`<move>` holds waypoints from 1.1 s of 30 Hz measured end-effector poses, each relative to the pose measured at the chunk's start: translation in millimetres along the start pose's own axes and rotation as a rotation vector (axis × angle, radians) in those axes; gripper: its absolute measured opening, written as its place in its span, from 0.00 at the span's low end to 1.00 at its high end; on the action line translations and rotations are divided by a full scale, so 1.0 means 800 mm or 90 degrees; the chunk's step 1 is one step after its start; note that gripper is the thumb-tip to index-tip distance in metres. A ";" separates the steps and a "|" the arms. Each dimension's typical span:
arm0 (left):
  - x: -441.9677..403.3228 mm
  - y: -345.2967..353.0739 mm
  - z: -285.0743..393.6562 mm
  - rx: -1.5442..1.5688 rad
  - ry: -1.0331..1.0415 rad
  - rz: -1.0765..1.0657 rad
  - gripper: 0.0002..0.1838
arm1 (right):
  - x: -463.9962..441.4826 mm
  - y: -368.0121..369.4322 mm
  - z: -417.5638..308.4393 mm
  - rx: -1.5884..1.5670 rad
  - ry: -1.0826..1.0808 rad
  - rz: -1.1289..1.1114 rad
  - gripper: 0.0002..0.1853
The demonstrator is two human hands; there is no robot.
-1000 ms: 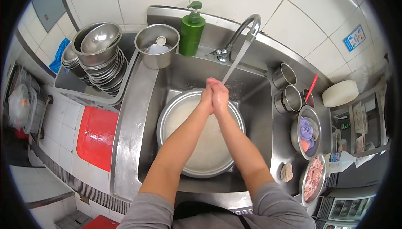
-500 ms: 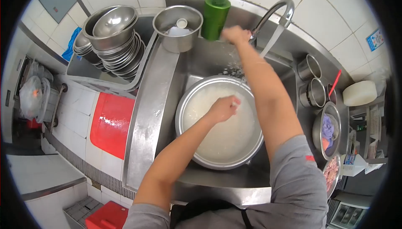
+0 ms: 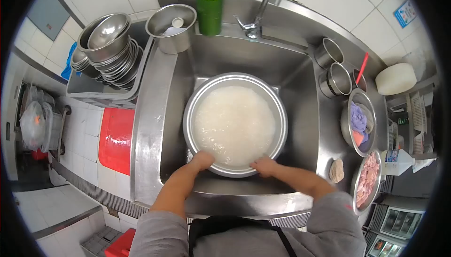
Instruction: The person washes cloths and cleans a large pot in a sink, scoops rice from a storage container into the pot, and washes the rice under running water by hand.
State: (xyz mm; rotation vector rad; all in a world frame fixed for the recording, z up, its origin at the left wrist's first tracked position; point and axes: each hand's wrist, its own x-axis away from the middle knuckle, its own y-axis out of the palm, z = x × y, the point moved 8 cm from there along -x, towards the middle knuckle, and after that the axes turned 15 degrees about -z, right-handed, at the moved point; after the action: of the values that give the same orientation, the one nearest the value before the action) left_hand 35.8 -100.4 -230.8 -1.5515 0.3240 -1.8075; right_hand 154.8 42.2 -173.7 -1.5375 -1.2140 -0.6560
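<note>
A large round metal pot (image 3: pixel 189 130) stands in the sink, filled with cloudy whitish water (image 3: pixel 235 125) that has pale matter under the surface, perhaps rice. My left hand (image 3: pixel 203 161) is closed on the near rim, left of the middle. Farther right on the same rim, my right hand (image 3: pixel 264 167) grips with its fingers bent over the edge. Part of the fingers of both hands is hidden. Above the sink's back edge, the faucet (image 3: pixel 256 24) shows no running water.
The steel sink (image 3: pixel 300 116) surrounds the pot. A green pump bottle (image 3: pixel 209 13) and steel container (image 3: pixel 171 38) stand behind. Stacked bowls (image 3: pixel 105 41) fill a grey crate at left. Along the right lie steel cups (image 3: pixel 339 78), a bowl with cloths (image 3: pixel 359 121) and a bowl of raw meat (image 3: pixel 369 179).
My right hand has left the faucet, and the water has stopped running. My left hand has come out from over the pot's water. Both are now on the near rim.
</note>
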 end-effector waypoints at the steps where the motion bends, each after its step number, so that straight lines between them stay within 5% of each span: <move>1: -0.002 -0.003 0.005 0.018 0.008 -0.006 0.09 | -0.017 0.006 0.004 0.013 0.019 0.061 0.26; 4: 0.002 0.002 0.017 0.017 0.012 -0.048 0.10 | -0.026 0.021 0.012 -0.006 -0.005 0.116 0.15; 10: 0.070 -0.062 0.047 -0.017 0.048 -0.070 0.11 | 0.065 -0.014 -0.002 0.043 -0.053 0.246 0.17; 18: 0.118 -0.116 0.049 0.036 0.044 0.065 0.15 | 0.125 -0.048 -0.008 0.091 -0.013 0.434 0.15; 33: 0.147 -0.200 0.012 0.027 -0.036 0.087 0.18 | 0.163 -0.123 0.019 0.025 -0.008 0.476 0.12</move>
State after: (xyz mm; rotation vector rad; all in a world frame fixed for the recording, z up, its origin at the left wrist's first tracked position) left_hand -13.3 -62.0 -41.9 -1.5105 0.3539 -1.6518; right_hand 105.7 100.8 -28.1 -1.7984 -0.5709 -0.1240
